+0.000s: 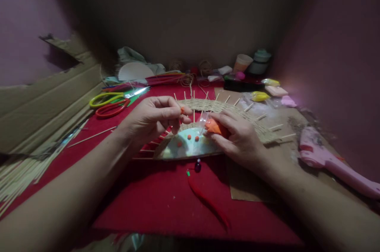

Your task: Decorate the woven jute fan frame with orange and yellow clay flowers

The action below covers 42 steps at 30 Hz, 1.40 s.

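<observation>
Orange clay is worked over a half-woven wicker piece on a red mat.

A small orange bit is pinched in the left hand; an orange clay lump in clear wrap is clasped by the right hand, both above the wicker piece. Three orange dots are seen on its pale centre. Two scissors are laid to the left, a pink tool to the right, one red feather in front.

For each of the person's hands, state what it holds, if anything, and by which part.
The left hand pinches a tiny orange clay bit between its fingertips. The right hand grips a larger orange clay lump around its body.
</observation>
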{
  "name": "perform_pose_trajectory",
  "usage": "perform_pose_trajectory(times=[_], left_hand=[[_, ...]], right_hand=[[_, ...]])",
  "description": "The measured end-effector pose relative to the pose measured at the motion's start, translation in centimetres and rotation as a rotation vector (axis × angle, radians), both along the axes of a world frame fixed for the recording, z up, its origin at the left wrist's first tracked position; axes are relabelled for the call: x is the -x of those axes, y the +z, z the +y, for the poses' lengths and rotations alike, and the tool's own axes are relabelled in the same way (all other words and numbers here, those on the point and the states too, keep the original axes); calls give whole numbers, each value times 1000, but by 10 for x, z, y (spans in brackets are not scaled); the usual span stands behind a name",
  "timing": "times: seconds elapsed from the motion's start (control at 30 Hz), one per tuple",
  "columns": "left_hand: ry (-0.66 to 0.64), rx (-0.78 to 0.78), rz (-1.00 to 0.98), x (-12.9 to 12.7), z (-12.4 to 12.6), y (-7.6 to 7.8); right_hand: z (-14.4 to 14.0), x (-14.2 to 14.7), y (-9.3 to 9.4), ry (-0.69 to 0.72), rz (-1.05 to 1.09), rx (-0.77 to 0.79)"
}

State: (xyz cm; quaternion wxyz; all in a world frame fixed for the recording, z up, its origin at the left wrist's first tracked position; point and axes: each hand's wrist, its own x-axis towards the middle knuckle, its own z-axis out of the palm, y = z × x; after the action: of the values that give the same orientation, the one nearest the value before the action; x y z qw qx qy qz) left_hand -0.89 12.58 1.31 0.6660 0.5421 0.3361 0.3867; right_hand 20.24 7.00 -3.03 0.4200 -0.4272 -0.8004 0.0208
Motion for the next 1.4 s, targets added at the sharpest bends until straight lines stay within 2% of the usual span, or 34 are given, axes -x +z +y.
perform_pose_trajectory(times=[0.37,0.5,0.77,0.93,1.1,1.27,1.4], left_hand=[[-70,98,-233,0,4,-5],[-131,105,-209,0,4,-8],[-116,99,-243,0,5,-8],[-187,100,-261,1,4,-4],[-272,114,-210,2,4,-8],[-206,81,-206,4,7,-12],[-233,65,-208,5,8,-10]], right_hand=[[2,1,-2,7,18,2],[2,1,-2,9,26,2],[2,1,-2,-1,18,-29],[1,0,-2,1,22,-21],[1,0,-2,8,18,-40],[1,0,-2,3,15,-30],[2,0,-2,-3,13,-27]])
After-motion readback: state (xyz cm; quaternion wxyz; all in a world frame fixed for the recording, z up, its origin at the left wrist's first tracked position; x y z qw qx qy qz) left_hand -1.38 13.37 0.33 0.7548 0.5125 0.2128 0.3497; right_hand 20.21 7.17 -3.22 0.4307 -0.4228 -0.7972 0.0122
